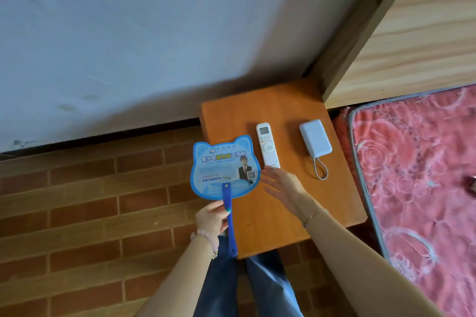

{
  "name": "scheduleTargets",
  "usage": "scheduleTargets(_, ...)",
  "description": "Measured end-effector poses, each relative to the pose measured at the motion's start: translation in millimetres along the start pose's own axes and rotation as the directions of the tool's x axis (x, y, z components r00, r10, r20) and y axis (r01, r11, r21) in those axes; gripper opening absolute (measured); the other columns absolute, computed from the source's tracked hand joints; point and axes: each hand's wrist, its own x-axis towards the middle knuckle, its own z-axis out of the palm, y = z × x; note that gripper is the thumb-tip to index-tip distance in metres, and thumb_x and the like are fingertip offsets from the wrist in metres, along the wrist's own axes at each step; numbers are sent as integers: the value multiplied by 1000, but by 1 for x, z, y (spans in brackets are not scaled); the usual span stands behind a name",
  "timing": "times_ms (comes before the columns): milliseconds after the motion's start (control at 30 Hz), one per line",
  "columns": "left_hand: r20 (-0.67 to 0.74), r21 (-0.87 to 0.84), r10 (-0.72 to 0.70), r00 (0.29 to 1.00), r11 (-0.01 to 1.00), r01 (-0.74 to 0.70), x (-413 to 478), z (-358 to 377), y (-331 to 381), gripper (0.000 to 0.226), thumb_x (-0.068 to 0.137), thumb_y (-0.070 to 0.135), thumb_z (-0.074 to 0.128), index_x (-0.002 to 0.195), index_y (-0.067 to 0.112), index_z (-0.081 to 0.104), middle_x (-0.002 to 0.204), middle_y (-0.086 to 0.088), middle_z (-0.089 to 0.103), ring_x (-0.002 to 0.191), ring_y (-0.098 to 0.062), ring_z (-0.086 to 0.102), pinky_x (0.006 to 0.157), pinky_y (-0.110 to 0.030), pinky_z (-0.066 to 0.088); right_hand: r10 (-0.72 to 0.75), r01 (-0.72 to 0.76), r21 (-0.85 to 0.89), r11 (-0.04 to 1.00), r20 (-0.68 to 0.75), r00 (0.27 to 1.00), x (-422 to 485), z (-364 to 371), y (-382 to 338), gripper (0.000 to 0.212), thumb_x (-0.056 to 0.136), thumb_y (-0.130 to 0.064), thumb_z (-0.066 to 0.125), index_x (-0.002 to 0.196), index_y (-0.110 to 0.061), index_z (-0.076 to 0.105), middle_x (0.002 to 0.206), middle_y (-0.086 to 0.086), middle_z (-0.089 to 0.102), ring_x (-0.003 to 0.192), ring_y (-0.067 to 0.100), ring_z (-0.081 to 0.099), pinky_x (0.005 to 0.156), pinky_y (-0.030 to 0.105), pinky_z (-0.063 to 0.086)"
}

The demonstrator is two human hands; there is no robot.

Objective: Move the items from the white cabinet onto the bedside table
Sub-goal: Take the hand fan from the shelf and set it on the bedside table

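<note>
Count of items at the bedside table [283, 219]: 3 in all.
- 1 fan [225, 167], blue, cat-ear outline, printed face up, long blue handle.
- 1 remote control [268, 145], white, small screen at its far end, lying flat.
- 1 power bank [315, 137], white, lying flat, with 1 cord loop [320, 168] trailing from its near end.

Positions: the remote control lies mid-table and the power bank to its right, apart from it. The two are roughly parallel. The fan head sits at the table's left edge, part over the wood and part over the floor [77, 213]. Cannot tell whether it rests on the table or is held just above it.

Hands: 2 in view.
- Left hand [211, 219]: fingers and thumb curled round the upper part of the fan handle, gripping it. The handle end sticks out below the wrist. 1 bead bracelet [206, 239] on this wrist.
- Right hand [280, 188]: fingers straight and spread, holding nothing. It is above the table between the fan head and the near end of the remote control. Fingertips are just beside both; contact cannot be told. 1 thin chain bracelet [315, 213] on this wrist.

Surroundings: 1 bed with a pink patterned cover [417, 175] to the right of the table, a wooden headboard [412, 33] behind it, and a pale wall [128, 33] at the back.
</note>
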Motion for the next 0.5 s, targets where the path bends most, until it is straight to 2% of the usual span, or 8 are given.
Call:
scheduleTargets(133,-31,42,23,999,999,-22,11,10,0,19,81,-4,63,94,7,70,93,-12,70,91,-26,65,73,-36,56,-25,23,-87,996,-25,999,5,-14,-13,31,97,-22,43,123,-7,52,123,8,56,110,23,56,94,37,48)
scheduleTargets(267,-79,95,56,995,994,-48,23,24,6,18,79,-3,67,94,6,70,93,-12,70,91,-26,66,78,-41,57,-114,83,-241,967,-120,986,6,-29,-30,31,96,-16,40,123,-10,54,121,7,56,110,21,54,92,35,48)
scheduleTargets(333,-92,110,70,993,992,-59,29,32,10,20,77,-5,68,94,4,70,92,-12,70,90,-26,66,78,-42,57,-209,144,-369,918,-142,967,5,-38,-38,33,93,-14,39,123,-11,54,121,7,56,111,21,53,94,37,47)
scheduleTargets(367,-93,119,76,993,991,-65,33,35,12,20,77,-6,68,94,5,69,93,-11,70,90,-25,66,78,-42,57,-258,175,-428,887,-144,955,4,-43,-42,34,92,-15,39,123,-13,55,121,5,56,112,20,53,92,36,48)
scheduleTargets(433,-66,141,68,995,988,-59,39,40,15,23,78,-9,66,95,6,68,95,-10,69,91,-24,65,76,-39,57,-340,213,-531,820,-152,928,-1,-51,-51,36,92,-19,40,125,-19,53,119,-1,56,107,17,54,77,26,49)
scheduleTargets(467,-41,153,64,997,987,-57,38,44,18,25,78,-10,65,97,6,68,96,-9,68,92,-23,64,75,-37,56,-381,228,-580,782,-155,911,-4,-54,-56,36,92,-22,41,126,-21,52,119,-3,56,104,16,54,73,25,49)
scheduleTargets(500,-27,159,78,997,985,-72,39,48,18,26,78,-11,65,98,6,67,96,-8,68,92,-22,64,73,-35,56,-425,246,-626,740,-151,893,-6,-57,-60,36,93,-23,42,127,-22,51,119,-2,56,103,15,54,77,28,50)
